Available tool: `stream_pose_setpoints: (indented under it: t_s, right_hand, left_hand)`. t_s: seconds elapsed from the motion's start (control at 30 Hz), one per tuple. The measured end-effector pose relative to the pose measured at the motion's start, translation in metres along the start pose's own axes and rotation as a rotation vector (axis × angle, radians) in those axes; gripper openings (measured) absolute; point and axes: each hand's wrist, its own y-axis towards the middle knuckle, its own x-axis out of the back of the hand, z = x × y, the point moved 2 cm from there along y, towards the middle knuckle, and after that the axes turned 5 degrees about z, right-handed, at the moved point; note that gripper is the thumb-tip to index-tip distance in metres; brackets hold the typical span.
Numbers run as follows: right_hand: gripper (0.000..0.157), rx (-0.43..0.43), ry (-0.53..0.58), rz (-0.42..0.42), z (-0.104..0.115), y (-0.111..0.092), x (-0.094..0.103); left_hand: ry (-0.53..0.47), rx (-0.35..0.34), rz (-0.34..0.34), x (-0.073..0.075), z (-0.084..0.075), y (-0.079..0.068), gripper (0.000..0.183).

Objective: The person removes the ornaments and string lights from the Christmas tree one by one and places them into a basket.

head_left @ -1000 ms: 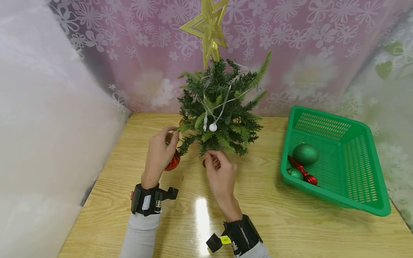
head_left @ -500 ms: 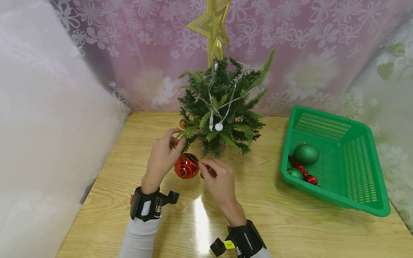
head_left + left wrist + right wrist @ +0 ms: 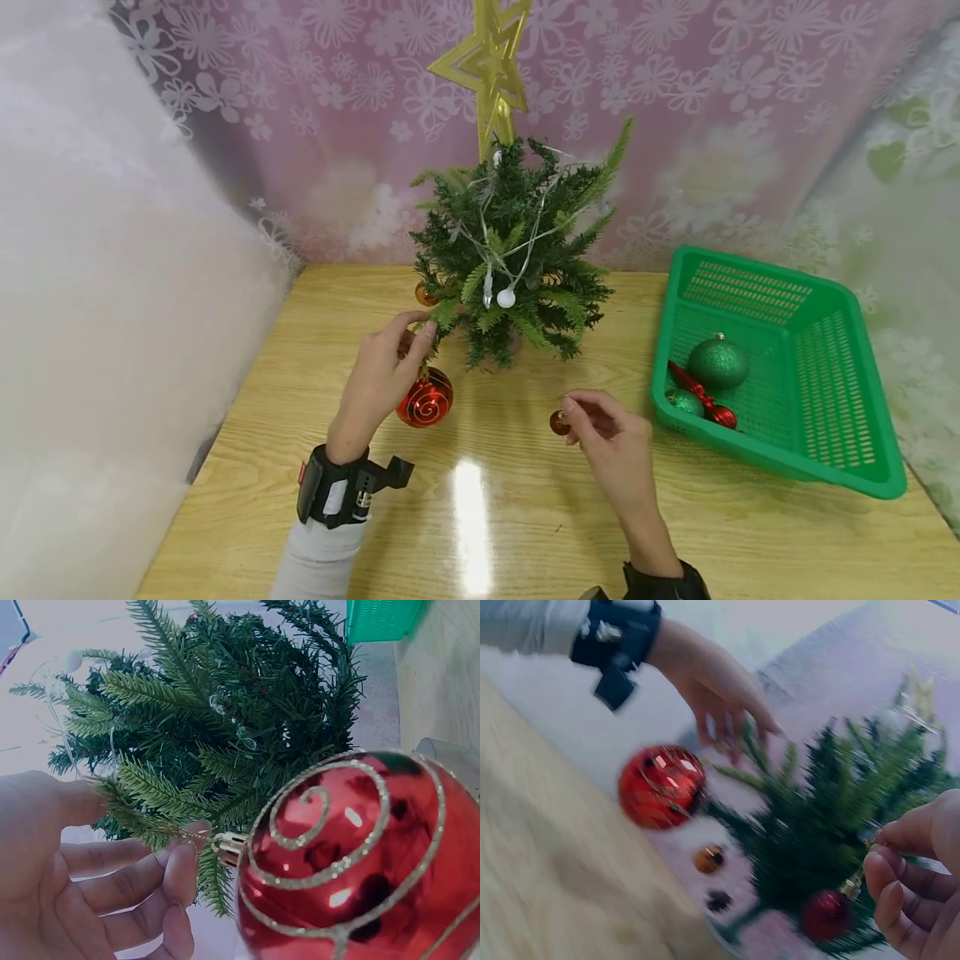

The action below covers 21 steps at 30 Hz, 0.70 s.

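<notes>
A small green Christmas tree stands on the table, wound with a wired light string. Beside its lower left branches, my left hand pinches the gold cord of a large red bauble with glitter swirls. The cord lies along a branch tip, and the bauble hangs below the fingers. Right of the tree's base, my right hand holds a small dark red bauble by its thin loop. The right wrist view shows this bauble hanging by its gold cap below the fingertips.
At the right a green plastic basket holds green baubles and a red twisted ornament. A gold star tops the tree. An orange bauble hangs at its left. A flowered curtain closes off the back.
My right hand has moved right and toward me from the tree's base, taking the small red bauble along. My left hand stays by the left branches; the large red bauble now shows fully.
</notes>
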Motion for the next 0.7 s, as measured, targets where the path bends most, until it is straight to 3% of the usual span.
stream_pose_setpoints:
  t_s: [0.17, 0.37, 0.53, 0.7]
  right_hand:
    - [0.011, 0.024, -0.11, -0.092, -0.005, 0.004, 0.044]
    - [0.011, 0.008, -0.354, -0.192, -0.003, 0.015, 0.107]
    - [0.013, 0.002, -0.583, -0.228, -0.007, 0.022, 0.161]
    - [0.021, -0.077, -0.771, -0.198, -0.032, 0.017, 0.207]
  left_hand:
    - [0.002, -0.017, 0.013, -0.001, 0.002, -0.002, 0.037]
    - [0.034, -0.051, 0.032, -0.001, -0.003, -0.003, 0.03]
    - [0.04, -0.093, 0.063, -0.007, -0.011, -0.003, 0.025]
    - [0.023, -0.14, 0.092, -0.019, -0.015, -0.004, 0.022]
